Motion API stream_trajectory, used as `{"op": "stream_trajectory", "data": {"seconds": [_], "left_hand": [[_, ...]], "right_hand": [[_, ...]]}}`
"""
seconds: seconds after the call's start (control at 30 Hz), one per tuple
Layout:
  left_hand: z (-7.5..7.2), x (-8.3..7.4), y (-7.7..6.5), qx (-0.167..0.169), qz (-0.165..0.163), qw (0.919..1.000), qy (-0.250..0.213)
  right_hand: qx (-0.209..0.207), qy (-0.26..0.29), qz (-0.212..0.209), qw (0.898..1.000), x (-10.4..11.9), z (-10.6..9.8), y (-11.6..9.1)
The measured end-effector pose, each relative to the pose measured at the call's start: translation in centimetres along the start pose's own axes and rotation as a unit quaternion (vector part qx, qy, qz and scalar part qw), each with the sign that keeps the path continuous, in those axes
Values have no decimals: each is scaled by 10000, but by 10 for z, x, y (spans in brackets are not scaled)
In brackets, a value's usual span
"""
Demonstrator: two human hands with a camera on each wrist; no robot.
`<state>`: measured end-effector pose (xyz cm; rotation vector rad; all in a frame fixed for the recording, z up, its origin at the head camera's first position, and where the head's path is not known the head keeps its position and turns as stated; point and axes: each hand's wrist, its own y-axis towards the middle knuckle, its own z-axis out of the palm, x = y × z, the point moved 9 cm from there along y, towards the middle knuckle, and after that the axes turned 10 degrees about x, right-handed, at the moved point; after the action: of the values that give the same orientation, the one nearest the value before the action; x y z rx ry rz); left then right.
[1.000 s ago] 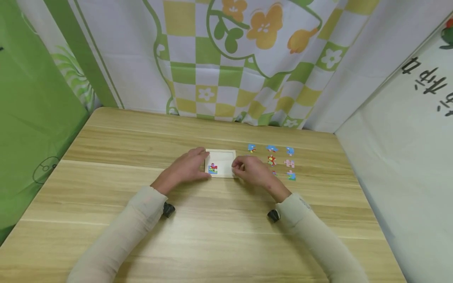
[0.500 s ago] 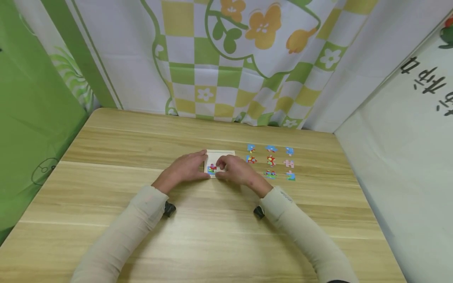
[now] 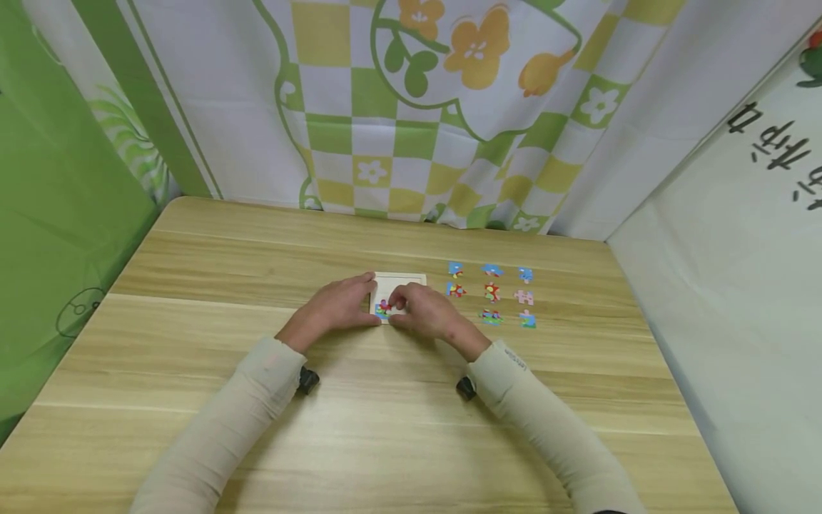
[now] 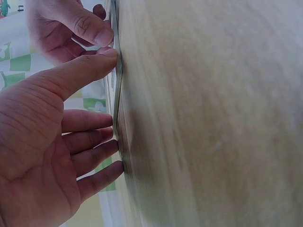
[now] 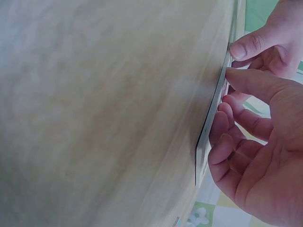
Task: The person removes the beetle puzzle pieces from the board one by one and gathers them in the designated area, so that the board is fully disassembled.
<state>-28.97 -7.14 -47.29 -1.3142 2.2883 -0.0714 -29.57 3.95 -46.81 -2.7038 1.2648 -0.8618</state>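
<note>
A small light wooden puzzle tray lies flat on the table. A jigsaw puzzle piece in blue, red and green sits in its near left corner. My left hand rests along the tray's left side, thumb at the near corner, the other fingers nearly straight in the left wrist view. Over the tray's near part, my right hand has thumb and curled fingers at the piece's right side. The right wrist view shows the right thumb at the tray's near edge; the fingers mostly hide the piece there.
Several loose puzzle pieces lie in rows right of the tray. A patterned curtain hangs behind the wooden table. Green cloth flanks the left side, a white sheet the right.
My right hand has moved left from the tray's right edge to the piece in the corner. The piece has shifted slightly left and nearer. My left hand stays at the tray.
</note>
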Motion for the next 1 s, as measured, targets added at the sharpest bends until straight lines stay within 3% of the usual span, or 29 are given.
{"op": "stream_trajectory", "data": {"seconds": [0.43, 1.0], "left_hand": [[-1, -2, -1, 72, -32, 10000, 54], [-1, -3, -1, 121, -31, 9999, 119]], "right_hand": [[134, 360, 360, 9986, -5, 0, 4], [-373, 818, 349, 9953, -3, -8, 1]]}}
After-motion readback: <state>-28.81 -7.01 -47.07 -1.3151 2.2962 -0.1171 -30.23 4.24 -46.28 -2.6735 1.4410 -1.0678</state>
